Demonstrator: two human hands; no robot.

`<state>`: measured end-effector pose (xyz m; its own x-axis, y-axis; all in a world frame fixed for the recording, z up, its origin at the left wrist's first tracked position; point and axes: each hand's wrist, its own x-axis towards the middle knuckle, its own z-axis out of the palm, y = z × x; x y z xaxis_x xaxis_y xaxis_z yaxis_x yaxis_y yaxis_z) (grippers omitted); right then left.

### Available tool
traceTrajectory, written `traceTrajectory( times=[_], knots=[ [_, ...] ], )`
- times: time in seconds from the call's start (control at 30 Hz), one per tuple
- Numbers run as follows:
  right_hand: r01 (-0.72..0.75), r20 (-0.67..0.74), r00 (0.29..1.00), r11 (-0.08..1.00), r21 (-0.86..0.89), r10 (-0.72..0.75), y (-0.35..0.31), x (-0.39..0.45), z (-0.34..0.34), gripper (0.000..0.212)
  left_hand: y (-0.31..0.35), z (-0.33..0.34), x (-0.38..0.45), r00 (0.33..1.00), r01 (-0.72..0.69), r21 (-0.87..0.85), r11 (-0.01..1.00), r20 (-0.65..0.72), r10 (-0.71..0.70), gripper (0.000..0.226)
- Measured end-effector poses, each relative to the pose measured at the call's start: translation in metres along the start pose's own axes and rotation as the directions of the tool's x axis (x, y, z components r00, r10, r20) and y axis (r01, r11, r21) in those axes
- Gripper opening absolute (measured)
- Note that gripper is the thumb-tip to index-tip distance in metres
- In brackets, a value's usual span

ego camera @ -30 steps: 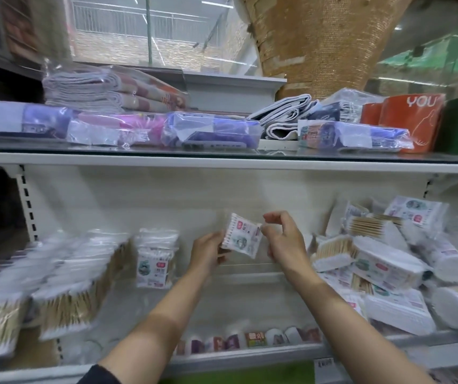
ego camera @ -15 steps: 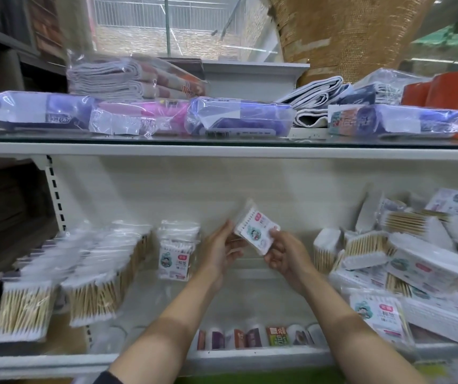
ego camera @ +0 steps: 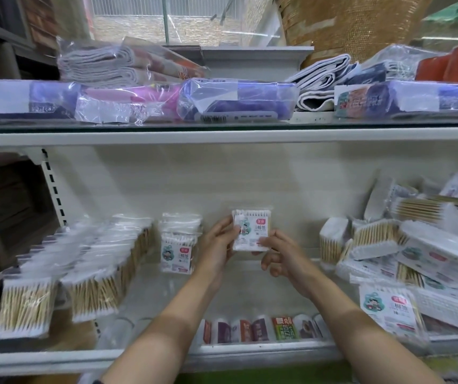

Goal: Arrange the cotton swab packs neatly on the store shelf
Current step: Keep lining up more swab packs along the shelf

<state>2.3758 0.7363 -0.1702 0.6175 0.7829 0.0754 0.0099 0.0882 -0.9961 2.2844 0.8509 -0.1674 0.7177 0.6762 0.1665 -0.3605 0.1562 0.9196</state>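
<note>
Both hands pinching one cotton swab pack (ego camera: 252, 230) upright above the shelf (ego camera: 150, 356), left hand (ego camera: 218, 249) on its left edge, right hand (ego camera: 280, 256) at its lower right corner, standing pack (ego camera: 178, 252) just left, blurred rows (ego camera: 83, 261) far left, jumbled heap (ego camera: 405, 245) cut off at right.

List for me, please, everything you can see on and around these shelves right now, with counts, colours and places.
held cotton swab pack: one, white with a red label, upright, mid-air in front of the back panel.
upright packs: a short row, white, label facing out, just left of the hands; count unclear.
standing rows: two rows, white tips and tan sticks, lower shelf left.
loose pile: many packs, white and tan, jumbled, lower shelf right.
wrapped bundles: several, purple, pink and white, upper shelf.
folded cloths: grey-white stacks in plastic, upper shelf rear.
small labelled items: a row, mixed colours, below the shelf front.
left hand: grips the pack's left edge.
right hand: pinches its lower right corner.
</note>
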Motion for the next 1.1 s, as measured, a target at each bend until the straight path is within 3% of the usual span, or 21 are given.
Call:
traceTrajectory(
  times=[0.27,0.6,0.97,1.1],
  knots=[
    [0.022,-0.037,0.999,0.998,0.065,-0.019,0.0,0.003,0.0,0.037,0.0,0.002,-0.002,1.0,0.007,-0.029,1.0,-0.029,-0.008,0.032],
    [0.067,-0.039,0.997,0.997,0.043,-0.065,-0.003,-0.002,0.001,0.03,0.004,0.005,-0.006,1.0,0.017,-0.005,1.0,0.007,-0.017,0.011],
    [0.115,-0.035,0.993,0.992,0.054,-0.113,-0.004,-0.005,0.002,0.027,0.007,0.006,-0.011,1.0,0.029,0.008,1.0,-0.003,-0.029,0.021],
    [0.129,-0.032,0.991,0.991,0.044,-0.128,-0.004,-0.004,0.002,0.027,0.009,0.007,-0.012,0.999,0.024,0.008,1.0,0.027,-0.025,0.011]
  ],
)
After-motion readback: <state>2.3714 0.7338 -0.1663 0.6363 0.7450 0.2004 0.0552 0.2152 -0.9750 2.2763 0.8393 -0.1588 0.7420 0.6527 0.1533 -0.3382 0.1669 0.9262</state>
